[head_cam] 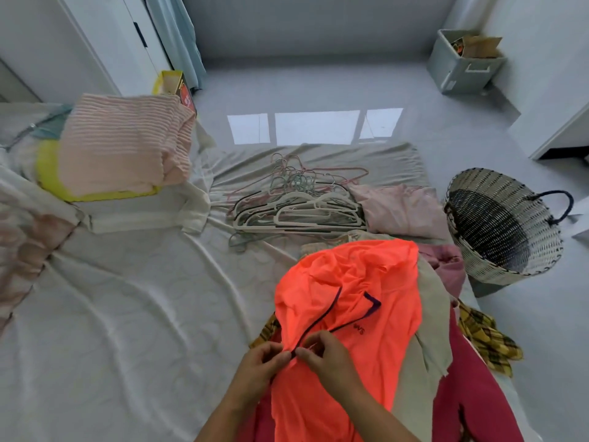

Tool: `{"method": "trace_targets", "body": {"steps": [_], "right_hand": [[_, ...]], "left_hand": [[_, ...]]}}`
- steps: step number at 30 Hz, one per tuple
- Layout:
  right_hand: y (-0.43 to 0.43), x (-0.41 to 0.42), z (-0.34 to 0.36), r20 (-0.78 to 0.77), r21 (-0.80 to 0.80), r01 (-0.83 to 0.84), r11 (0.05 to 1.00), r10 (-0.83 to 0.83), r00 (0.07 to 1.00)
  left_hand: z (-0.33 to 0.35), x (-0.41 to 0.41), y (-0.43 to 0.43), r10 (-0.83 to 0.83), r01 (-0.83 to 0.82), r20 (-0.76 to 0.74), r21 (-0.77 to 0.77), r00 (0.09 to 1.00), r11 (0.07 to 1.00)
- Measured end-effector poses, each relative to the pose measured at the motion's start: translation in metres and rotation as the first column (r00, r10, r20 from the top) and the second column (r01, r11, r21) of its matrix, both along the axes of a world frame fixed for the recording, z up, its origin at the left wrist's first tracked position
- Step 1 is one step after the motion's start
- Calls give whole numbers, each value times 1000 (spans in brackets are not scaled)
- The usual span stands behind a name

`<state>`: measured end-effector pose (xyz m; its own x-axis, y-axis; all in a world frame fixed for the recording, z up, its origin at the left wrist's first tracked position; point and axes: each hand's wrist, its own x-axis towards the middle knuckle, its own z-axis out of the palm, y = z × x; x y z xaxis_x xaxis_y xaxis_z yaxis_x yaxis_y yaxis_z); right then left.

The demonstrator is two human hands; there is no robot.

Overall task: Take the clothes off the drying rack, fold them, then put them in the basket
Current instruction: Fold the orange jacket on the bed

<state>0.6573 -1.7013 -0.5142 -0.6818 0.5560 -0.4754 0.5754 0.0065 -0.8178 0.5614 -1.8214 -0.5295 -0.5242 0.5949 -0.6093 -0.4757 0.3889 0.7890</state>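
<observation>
I see a bed sheet (134, 314), pale and creased. A heap of hangers (296, 202) lies on the sheet's far edge. A grey bin (462, 63) holding cardboard stands well beyond the sheet against the far wall. A yellow box (173, 86) stands past the sheet's far left corner.
</observation>
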Motion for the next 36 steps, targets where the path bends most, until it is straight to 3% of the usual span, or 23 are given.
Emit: {"method": "trace_targets", "body": {"steps": [3, 5, 10, 18, 24, 29, 32, 36], "right_hand": [[-3, -1, 10, -26, -91, 26, 995, -28, 999], [-7, 0, 17, -45, -20, 2, 1000, -3, 999], [13, -1, 34, -7, 242, 31, 970, -30, 1000], [123, -23, 61, 40, 442, 141, 886, -177, 983], [131, -27, 60, 95, 532, 68, 844, -139, 986], [122, -21, 48, 0, 436, -17, 900, 19, 1000], [124, -8, 33, 32, 383, 136, 914, -160, 987], [129, 21, 8, 306, 418, 311, 854, -455, 836]], "left_hand": [[17, 7, -5, 39, -43, 113, 35, 993, 998], [31, 14, -3, 35, -38, 108, 30, 994, 999], [44, 22, 1, -90, 94, -126, 28, 988, 995], [40, 15, -22, -235, 246, -103, 109, 967, 963], [22, 8, -44, -328, 324, -103, -52, 939, 945], [14, 10, -38, -524, 505, -12, -248, 852, 827], [6, -5, -26, -512, 448, -92, -372, 854, 813], [-4, -39, -2, -507, 354, -247, -471, 826, 808]]}}
